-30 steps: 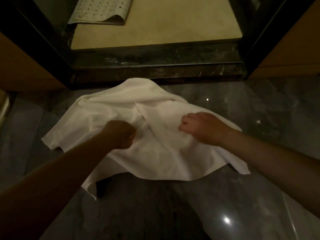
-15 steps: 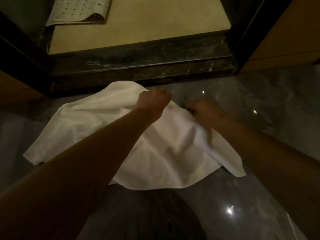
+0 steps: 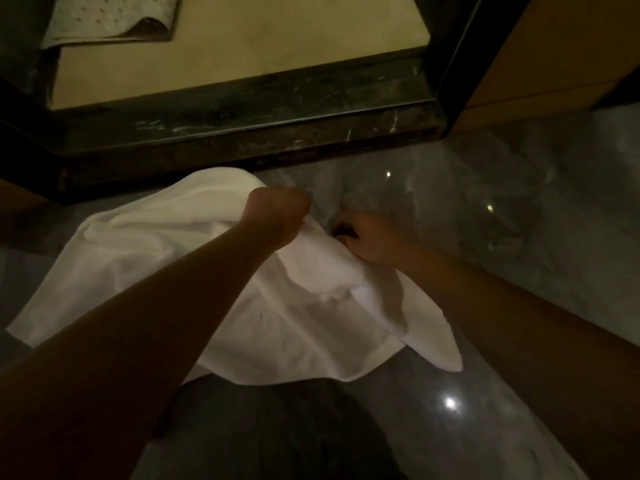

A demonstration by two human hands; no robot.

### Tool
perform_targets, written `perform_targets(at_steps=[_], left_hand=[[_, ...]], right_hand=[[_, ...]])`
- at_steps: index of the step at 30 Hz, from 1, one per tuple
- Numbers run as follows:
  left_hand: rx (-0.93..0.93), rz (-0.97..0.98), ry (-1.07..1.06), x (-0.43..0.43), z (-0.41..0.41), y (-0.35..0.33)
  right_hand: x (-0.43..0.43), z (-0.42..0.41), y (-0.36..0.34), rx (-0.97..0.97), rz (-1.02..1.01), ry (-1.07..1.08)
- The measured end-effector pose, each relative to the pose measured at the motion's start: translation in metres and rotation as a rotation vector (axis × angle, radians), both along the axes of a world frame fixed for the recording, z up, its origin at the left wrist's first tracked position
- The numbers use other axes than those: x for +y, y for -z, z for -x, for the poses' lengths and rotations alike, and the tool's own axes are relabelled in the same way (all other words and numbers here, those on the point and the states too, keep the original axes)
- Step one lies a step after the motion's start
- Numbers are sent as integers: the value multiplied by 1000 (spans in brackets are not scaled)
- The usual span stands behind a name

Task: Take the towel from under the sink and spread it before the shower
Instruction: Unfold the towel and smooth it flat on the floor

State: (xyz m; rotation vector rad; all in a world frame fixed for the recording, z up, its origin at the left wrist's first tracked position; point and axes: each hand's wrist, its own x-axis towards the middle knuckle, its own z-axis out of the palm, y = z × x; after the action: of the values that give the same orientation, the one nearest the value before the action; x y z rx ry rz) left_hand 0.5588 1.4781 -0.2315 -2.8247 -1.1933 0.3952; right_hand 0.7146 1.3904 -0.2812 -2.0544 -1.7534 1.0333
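Note:
A white towel (image 3: 166, 271) lies rumpled on the grey marble floor (image 3: 519, 237), just in front of the dark stone threshold (image 3: 242, 133) of the shower. My left hand (image 3: 277, 211) is a closed fist gripping the towel's far edge and lifting it a little. My right hand (image 3: 372, 240) is closed on the same edge just to the right, low near the floor. The towel's right flap (image 3: 429, 334) hangs folded over itself. Its left part lies flatter, and my left forearm hides some of the middle.
Beyond the threshold is the beige shower floor (image 3: 277, 46) with a perforated white bath mat (image 3: 110, 19) at the back left. A dark door frame (image 3: 460, 64) and a wooden panel (image 3: 554, 64) stand at the right. Ceiling lights glint off the glossy floor.
Both hands moved from the towel's middle to its far edge and closed on it. The edge lifted and the right side folded over. The view shifted slightly right.

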Motion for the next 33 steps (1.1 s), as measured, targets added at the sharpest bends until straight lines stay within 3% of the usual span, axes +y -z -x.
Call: perform_targets(at_steps=[10,13,19,23,28,33], left_hand=[[-343,-69,-60,9,5,-20],[-388,-106,-50,13,2,-31],[-338,-93,-65,16,-6,-32],[-268,-39,-72,5,-26,-20],[-353,-28,-93,-11,-31,-1],[-171,145,-25,-32,-21,23]], right_hand=[[9,4,-25,194,3,90],[16,-1,-33,64,1,61],[37,-39,-70,-552,-281,2],[45,-51,-67,-740,-323,2],[36,-47,-44,-703,-313,77],[21,-33,-22,-578,-312,-91]])
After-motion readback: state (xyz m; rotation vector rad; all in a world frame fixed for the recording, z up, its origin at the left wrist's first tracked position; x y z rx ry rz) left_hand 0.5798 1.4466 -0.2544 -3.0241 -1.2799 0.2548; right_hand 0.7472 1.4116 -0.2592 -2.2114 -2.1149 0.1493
